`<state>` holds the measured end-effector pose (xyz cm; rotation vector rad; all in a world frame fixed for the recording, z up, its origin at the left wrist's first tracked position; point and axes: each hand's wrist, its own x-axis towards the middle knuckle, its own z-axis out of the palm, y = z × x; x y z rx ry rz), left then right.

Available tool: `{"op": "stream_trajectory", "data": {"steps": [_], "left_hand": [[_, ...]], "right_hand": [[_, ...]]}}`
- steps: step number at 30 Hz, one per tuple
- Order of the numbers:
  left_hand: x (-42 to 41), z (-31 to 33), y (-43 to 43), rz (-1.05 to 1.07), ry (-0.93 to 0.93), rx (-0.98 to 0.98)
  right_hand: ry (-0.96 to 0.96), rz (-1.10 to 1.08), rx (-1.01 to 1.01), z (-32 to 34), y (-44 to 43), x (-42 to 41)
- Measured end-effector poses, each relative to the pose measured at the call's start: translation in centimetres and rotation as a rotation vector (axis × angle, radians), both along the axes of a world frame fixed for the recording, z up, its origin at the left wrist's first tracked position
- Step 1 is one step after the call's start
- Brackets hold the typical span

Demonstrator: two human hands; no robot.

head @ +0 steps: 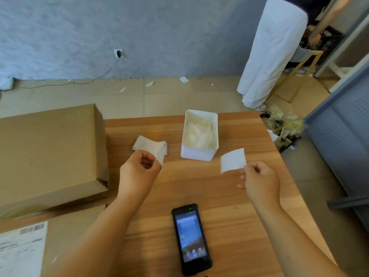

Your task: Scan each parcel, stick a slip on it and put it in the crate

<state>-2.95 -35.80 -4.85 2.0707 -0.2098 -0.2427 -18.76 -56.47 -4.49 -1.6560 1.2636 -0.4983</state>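
Wooden table (199, 188), viewed from above.

1. White tub (200, 134): open top, stands upright at table centre-rear. Contents: loose crumpled whitish sheets, approx. half full; type not readable.
2. Left hand (139, 172): thumb and forefinger pinched shut on the near edge of a stack of slips (149, 146). Rest of stack lies on table, just left of tub, not touching it.
3. Right hand (259, 180): thumb and forefinger pinched on lower right corner of a single slip (233, 159). Slip is raised off table, blank face up, near tub's front right corner; other fingers curled loosely.
4. Handheld scanner (191, 239): lies flat, screen up and lit, btwn the two forearms at table front.
5. Large box (50, 154): closed, brown cardboard, on left side of table. No slip visible on its top.
6. Second parcel (26, 252): bottom left, partly out of frame, with printed barcode label on top.
7. Crate: not identifiable in view.

Background: a second person (269, 56) in white stands at rear right.
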Motion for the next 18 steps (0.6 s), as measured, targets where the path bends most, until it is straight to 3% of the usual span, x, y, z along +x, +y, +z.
{"op": "stream_trajectory", "data": {"steps": [3,10,13,18], "left_hand": [[1.4,0.1,-4.1,-0.083,-0.039,-0.020],[5.2,-0.2,-13.4,-0.084,0.156,-0.229],[6.5,-1.7,-15.6,-0.103,0.214,-0.084],[6.9,-3.4,-16.0,-0.249,0.040,0.249]], "right_hand": [[0.028,0.039,-0.018,0.1,-2.4,0.9],[0.034,0.087,0.002,0.0,-5.6,2.3],[0.029,0.107,0.012,-0.2,-6.0,2.2],[0.029,0.148,0.041,-0.7,-6.1,1.7]]}}
